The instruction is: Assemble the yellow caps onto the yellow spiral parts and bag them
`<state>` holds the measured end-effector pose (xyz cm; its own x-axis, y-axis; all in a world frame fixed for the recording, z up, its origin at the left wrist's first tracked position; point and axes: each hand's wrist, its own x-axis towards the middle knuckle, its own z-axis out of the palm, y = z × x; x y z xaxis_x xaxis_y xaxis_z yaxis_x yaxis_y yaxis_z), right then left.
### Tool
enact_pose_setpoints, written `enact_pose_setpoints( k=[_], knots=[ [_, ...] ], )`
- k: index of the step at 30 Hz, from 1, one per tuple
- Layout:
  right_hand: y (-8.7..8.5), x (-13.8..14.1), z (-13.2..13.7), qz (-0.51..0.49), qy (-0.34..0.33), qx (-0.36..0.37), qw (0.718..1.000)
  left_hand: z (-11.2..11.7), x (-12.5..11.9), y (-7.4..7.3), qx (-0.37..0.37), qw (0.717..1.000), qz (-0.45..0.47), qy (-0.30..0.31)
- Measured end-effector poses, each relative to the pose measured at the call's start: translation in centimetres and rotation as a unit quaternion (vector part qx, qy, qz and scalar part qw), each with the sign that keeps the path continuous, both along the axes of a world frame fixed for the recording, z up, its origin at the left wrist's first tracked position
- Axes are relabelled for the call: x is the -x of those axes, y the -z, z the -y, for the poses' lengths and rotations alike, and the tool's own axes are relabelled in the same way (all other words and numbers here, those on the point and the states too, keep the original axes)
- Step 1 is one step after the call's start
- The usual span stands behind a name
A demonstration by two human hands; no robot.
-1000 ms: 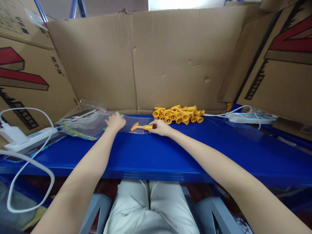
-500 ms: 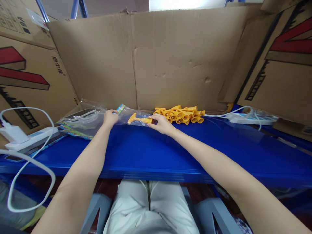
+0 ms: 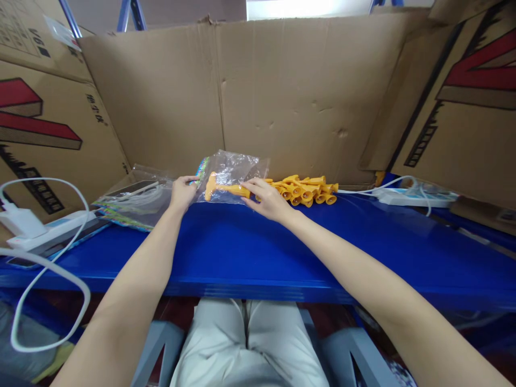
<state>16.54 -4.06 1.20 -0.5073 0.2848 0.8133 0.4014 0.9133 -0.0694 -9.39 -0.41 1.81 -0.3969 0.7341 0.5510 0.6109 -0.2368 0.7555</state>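
My left hand [image 3: 184, 192] is closed on the colourful edge of a clear plastic bag [image 3: 237, 165], which stands up against the cardboard. With closed fingers, my right hand [image 3: 269, 199] grips the handle end of a yellow hammer-shaped plastic piece [image 3: 229, 188]. Its T-shaped head points left and overlaps the bag; whether it lies inside or in front of the film I cannot tell. Just behind my right hand is a pile of similar yellow pieces [image 3: 308, 189] with flared, hollow ends, partly hidden by that hand.
Flat clear bags [image 3: 139, 207] with coloured edges lie left, with a phone and white cable around them. Power strips [image 3: 417, 196] rest at both sides of the blue shelf [image 3: 258, 247]. A tall cardboard panel [image 3: 282, 97] closes off the back.
The bag has lifted and spread upward behind the yellow piece. That piece has turned so its head stands more upright, a little further left. My right hand has shifted slightly.
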Motion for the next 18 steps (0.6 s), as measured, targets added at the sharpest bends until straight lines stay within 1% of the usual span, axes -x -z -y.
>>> enact_pose_setpoints(
  k=[3, 7, 10, 12, 14, 16, 18],
  knots=[
    [0.1, 0.1, -0.2, 0.031, 0.035, 0.008, 0.999, -0.3, 0.0, 0.3, -0.004, 1.000, -0.008, 0.013],
    [0.2, -0.3, -0.9, 0.055, 0.113, 0.068, 0.990, -0.4, -0.2, 0.5, -0.002, 0.999, -0.030, 0.042],
    [0.0, -0.6, -1.1, 0.044, 0.155, 0.120, 0.980, 0.2, -0.6, 0.2, 0.016, 0.997, -0.029, 0.063],
    [-0.2, -0.7, -1.1, 0.035, 0.148, 0.177, 0.972, 0.8, -1.1, -0.1, 0.045, 0.995, -0.007, 0.088],
    [-0.1, -0.7, -1.2, 0.023, 0.123, 0.234, 0.964, 1.3, -1.6, -0.4, 0.077, 0.989, 0.018, 0.121],
    [0.1, -0.7, -1.4, 0.010, 0.093, 0.246, 0.965, 1.7, -2.0, -0.6, 0.099, 0.983, 0.039, 0.150],
    [0.6, -0.6, -1.7, -0.002, 0.073, 0.223, 0.972, 1.9, -2.3, -0.6, 0.113, 0.977, 0.057, 0.173]
  ],
)
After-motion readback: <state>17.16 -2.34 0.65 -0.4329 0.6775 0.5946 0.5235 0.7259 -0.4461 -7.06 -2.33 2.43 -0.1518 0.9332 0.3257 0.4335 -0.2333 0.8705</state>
